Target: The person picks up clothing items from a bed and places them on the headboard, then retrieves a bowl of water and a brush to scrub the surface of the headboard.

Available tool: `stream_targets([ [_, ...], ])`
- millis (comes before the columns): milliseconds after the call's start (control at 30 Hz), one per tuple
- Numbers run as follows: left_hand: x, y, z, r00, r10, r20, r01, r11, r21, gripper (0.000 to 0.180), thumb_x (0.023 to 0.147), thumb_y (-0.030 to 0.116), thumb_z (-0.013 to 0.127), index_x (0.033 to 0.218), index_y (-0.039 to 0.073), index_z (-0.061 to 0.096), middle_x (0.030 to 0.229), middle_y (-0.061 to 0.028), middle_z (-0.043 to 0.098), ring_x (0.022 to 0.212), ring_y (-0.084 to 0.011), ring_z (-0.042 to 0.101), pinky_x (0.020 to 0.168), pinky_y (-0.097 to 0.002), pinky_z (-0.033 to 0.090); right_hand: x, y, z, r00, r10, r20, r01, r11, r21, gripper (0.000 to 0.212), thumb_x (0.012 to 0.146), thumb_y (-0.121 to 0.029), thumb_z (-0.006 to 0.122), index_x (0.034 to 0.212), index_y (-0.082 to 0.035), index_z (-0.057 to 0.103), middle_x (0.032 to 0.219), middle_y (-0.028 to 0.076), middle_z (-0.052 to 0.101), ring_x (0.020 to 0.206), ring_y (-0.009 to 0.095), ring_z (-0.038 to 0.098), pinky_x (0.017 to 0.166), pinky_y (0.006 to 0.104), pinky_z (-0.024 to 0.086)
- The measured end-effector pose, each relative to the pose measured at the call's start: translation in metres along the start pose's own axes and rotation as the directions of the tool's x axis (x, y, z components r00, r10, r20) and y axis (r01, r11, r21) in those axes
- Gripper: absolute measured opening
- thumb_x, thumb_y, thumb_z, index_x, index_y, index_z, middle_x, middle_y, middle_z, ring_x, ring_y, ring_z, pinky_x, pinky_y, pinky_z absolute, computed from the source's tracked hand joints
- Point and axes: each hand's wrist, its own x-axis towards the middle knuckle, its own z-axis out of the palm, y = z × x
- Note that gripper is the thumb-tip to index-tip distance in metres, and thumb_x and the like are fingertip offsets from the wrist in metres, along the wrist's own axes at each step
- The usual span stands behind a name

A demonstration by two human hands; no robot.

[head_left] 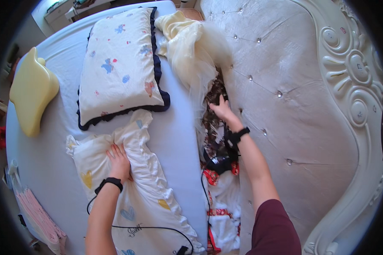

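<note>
1. Currently, the left hand (pixel 120 163) presses on the white, ruffle-edged pillow with printed hearts (pixel 145 206), which lies on the pale blue sheet (pixel 174 140); its fingers are extended and close together, and whether any fabric is pinched cannot be told.
2. The right hand (pixel 222 109) reaches over the dark brown patterned cloth (pixel 212 121) in the gap beside the beige tufted headboard (pixel 285 127); thumb and forefinger stand apart, and contact is unclear.
3. The sheer cream tulle cloth (pixel 185 46), partly blurred, lies just beyond that hand; a careless sweep could snag its thin mesh on the headboard's shiny studs (pixel 250 77).
4. The thin black cable (pixel 149 228) crosses the pillow, so lifting or turning the pillow might tug it.
5. Leaning hard on the soft pillow could make it slide, upsetting the person's balance.
</note>
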Motion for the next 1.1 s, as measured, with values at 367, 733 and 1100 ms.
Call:
stream_targets([
  [367,0.008,0.013,-0.014,0.999,0.038,-0.011,-0.038,0.997,-0.065,0.141,0.030,0.049,0.084,0.137,-0.010,0.013,0.135,-0.0331,0.028,0.129,-0.0427,0.025,0.100,-0.0591,0.022,-0.089,0.083,0.044,0.970,0.239,-0.034,-0.240,0.943,-0.230,0.113,0.065,-0.054,0.068,0.144,-0.015,-0.003,0.145,0.029,-0.005,0.132,0.050,-0.003,0.103,0.0597,0.017],
  [733,0.011,0.017,-0.007,0.998,0.029,-0.059,-0.032,0.998,-0.055,0.141,0.029,0.048,0.084,0.137,-0.010,0.014,0.135,-0.0329,0.030,0.129,-0.0423,0.026,0.102,-0.0590,0.020,-0.088,0.061,0.006,0.967,0.240,0.089,-0.212,0.947,-0.243,0.119,0.057,-0.051,0.072,0.142,-0.002,0.007,0.142,0.032,0.012,0.133,0.043,0.016,0.107,0.0423,0.022],
  [1100,0.012,0.011,0.010,0.999,-0.023,-0.023,0.021,0.997,-0.069,0.145,0.028,0.042,0.087,0.137,-0.012,0.007,0.137,-0.0307,0.026,0.130,-0.0418,0.023,0.101,-0.0584,0.022,-0.453,-0.092,-0.117,0.944,-0.262,0.202,0.176,0.915,0.362,0.048,0.081,-0.009,0.059,0.126,0.002,0.045,0.127,0.016,0.049,0.121,0.025,0.044,0.102,0.0334,0.032],
])
